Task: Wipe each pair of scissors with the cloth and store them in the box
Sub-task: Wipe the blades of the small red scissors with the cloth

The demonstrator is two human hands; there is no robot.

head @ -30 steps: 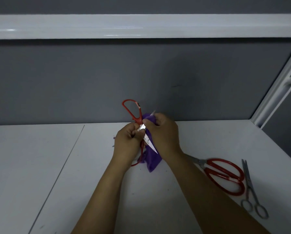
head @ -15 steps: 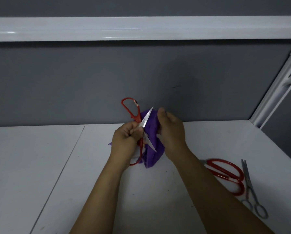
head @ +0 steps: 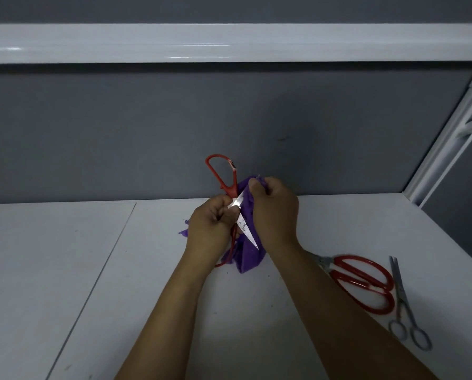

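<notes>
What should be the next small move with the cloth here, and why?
Probably slide the right hand with the purple cloth along the bare blade toward its tip: the left hand holds the red scissors open, and that blade lies uncovered.

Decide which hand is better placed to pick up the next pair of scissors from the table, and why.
Right. The right hand is nearer the two waiting scissors: the red pair and the grey pair. The left hand holds the scissors being wiped.

A plain workstation cubicle, like an office or lab bench: a bare white worktop [head: 65,270], a grey partition panel [head: 119,127] at twelve o'clock, and a white rail [head: 229,42] above it.
</notes>
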